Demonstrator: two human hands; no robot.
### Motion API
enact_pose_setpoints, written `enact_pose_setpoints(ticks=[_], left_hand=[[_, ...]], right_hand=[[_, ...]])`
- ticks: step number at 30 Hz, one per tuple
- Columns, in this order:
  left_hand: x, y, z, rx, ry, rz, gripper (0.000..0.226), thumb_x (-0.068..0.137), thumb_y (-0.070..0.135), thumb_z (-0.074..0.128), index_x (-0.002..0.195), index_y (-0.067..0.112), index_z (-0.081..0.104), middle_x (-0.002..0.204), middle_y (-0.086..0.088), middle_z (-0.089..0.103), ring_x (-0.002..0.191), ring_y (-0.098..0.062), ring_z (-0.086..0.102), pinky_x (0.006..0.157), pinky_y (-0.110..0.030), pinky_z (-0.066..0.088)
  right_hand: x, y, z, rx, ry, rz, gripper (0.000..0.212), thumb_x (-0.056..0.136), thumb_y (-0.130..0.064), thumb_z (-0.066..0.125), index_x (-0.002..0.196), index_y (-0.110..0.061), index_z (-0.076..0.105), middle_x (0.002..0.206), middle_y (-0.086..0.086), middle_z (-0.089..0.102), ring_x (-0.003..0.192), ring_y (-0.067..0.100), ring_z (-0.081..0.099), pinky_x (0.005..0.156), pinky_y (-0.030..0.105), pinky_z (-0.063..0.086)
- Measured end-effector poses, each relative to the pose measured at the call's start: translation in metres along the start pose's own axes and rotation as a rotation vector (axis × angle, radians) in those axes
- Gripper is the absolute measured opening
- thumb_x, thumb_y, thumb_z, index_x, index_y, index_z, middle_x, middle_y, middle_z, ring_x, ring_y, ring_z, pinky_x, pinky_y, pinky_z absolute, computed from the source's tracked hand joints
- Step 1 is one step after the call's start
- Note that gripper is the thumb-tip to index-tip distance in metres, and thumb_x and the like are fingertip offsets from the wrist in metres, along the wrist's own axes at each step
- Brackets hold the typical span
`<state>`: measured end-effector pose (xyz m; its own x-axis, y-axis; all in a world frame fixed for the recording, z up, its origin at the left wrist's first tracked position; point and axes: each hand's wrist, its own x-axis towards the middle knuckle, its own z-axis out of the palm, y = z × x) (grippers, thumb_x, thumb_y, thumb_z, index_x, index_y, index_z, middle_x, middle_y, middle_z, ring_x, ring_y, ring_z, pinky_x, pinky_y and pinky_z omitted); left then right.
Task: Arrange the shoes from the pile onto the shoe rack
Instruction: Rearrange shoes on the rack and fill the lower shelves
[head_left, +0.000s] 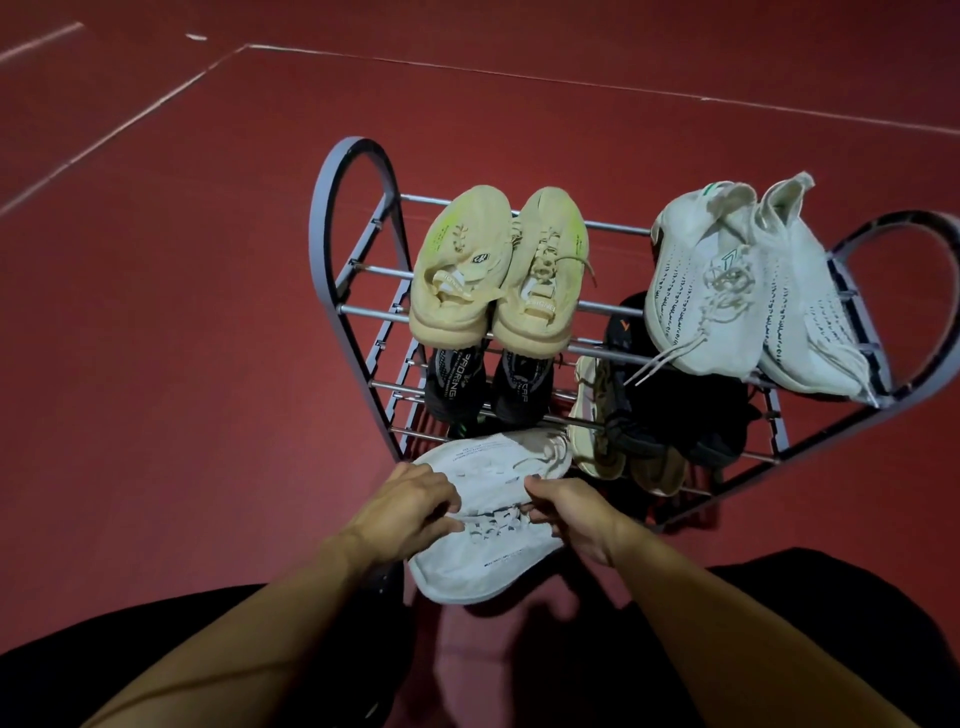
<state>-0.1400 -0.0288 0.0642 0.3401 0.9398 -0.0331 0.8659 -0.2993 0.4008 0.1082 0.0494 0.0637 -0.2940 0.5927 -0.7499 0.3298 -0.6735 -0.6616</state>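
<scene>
A pair of white shoes (488, 545) is held side by side at the front foot of the grey metal shoe rack (358, 312), toes pointing into its lowest level. My left hand (405, 512) grips their left side and my right hand (574, 514) grips their right side near the laces. On the top shelf sit a cream pair (498, 270) at left and a white knit pair (748, 296) at right. Below them are a black pair (483, 384) at left, black shoes (675, 410) at right, and tan shoes (602, 441) lower down.
The rack stands on a dark red floor (182, 338) with thin white lines (130, 119) at the back. My legs in dark clothing (779, 623) fill the bottom of the view, either side of the white shoes.
</scene>
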Motion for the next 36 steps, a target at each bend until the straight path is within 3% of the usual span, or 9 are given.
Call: enact_pose_setpoints(ticks=[3,6,11,16,22,27,30,32,36], left_hand=[[0.002,-0.001,-0.004,0.017,-0.011,-0.047,0.031,0.088,0.063,0.058,0.099,0.034,0.062,0.09,0.021,0.056,0.093,-0.004,0.04,0.087,-0.015,0.02],[0.004,-0.003,-0.007,0.046,-0.04,-0.102,0.032,0.085,0.066,0.058,0.098,0.037,0.06,0.094,0.019,0.057,0.096,-0.007,0.038,0.078,-0.026,0.019],[0.003,-0.005,-0.006,-0.007,-0.052,-0.246,0.031,0.085,0.064,0.06,0.105,0.04,0.057,0.108,0.019,0.052,0.106,-0.009,0.041,0.086,-0.03,0.03],[0.001,-0.008,-0.001,-0.062,0.061,-0.429,0.041,0.09,0.058,0.055,0.127,0.039,0.053,0.126,0.012,0.047,0.117,-0.014,0.039,0.092,-0.033,0.032],[0.01,0.001,0.012,-0.46,0.18,-0.735,0.051,0.093,0.05,0.061,0.135,0.024,0.05,0.127,0.0,0.046,0.122,-0.022,0.042,0.105,-0.038,0.039],[0.027,0.022,0.025,-1.037,0.092,-1.026,0.051,0.094,0.043,0.064,0.132,0.018,0.042,0.099,-0.001,0.06,0.084,-0.019,0.058,0.076,-0.031,0.05],[0.037,0.033,0.037,-1.234,0.079,-1.053,0.045,0.096,0.035,0.063,0.133,0.018,0.043,0.086,0.002,0.061,0.071,-0.013,0.058,0.051,-0.02,0.05],[0.043,0.038,0.043,-1.334,0.1,-1.035,0.043,0.099,0.031,0.061,0.137,0.023,0.043,0.083,0.001,0.063,0.069,-0.014,0.058,0.049,-0.021,0.051],[0.053,0.031,0.058,-1.574,0.074,-1.071,0.043,0.102,0.022,0.054,0.137,0.042,0.039,0.096,-0.007,0.064,0.086,-0.021,0.057,0.06,-0.026,0.054]], right_hand=[[-0.001,-0.001,-0.001,0.059,-0.021,0.037,0.034,0.092,-0.045,0.059,0.077,-0.015,0.057,0.084,0.012,0.062,0.063,0.013,0.049,0.053,0.025,0.021],[-0.009,-0.008,0.001,0.145,-0.014,0.113,0.043,0.095,-0.052,0.051,0.073,-0.015,0.052,0.085,0.016,0.062,0.074,0.022,0.061,0.053,0.024,0.036],[-0.018,-0.006,0.013,0.42,0.027,0.142,0.052,0.098,-0.052,0.044,0.113,-0.005,0.059,0.112,0.02,0.064,0.101,0.027,0.065,0.065,0.029,0.047],[-0.017,0.002,0.025,0.878,0.05,0.122,0.056,0.1,-0.044,0.042,0.137,-0.001,0.047,0.113,0.016,0.059,0.123,0.027,0.054,0.098,0.034,0.04],[-0.013,-0.006,0.037,1.271,0.04,0.074,0.045,0.095,-0.016,0.045,0.138,-0.004,0.044,0.133,0.018,0.054,0.125,0.027,0.053,0.102,0.033,0.041],[0.006,-0.011,0.058,1.436,-0.046,-0.006,0.035,0.094,-0.003,0.046,0.128,-0.008,0.048,0.135,0.012,0.054,0.126,0.023,0.052,0.101,0.031,0.041],[0.024,-0.017,0.068,1.49,-0.082,-0.054,0.031,0.091,0.009,0.042,0.112,-0.012,0.051,0.132,0.011,0.054,0.123,0.021,0.055,0.093,0.031,0.043],[0.034,-0.024,0.07,1.477,-0.09,-0.051,0.026,0.089,0.012,0.04,0.098,-0.01,0.052,0.125,0.012,0.057,0.119,0.021,0.056,0.09,0.03,0.045],[0.047,-0.03,0.064,1.442,-0.096,0.019,0.023,0.093,0.009,0.04,0.105,-0.003,0.055,0.111,0.014,0.06,0.105,0.021,0.057,0.087,0.031,0.048]])
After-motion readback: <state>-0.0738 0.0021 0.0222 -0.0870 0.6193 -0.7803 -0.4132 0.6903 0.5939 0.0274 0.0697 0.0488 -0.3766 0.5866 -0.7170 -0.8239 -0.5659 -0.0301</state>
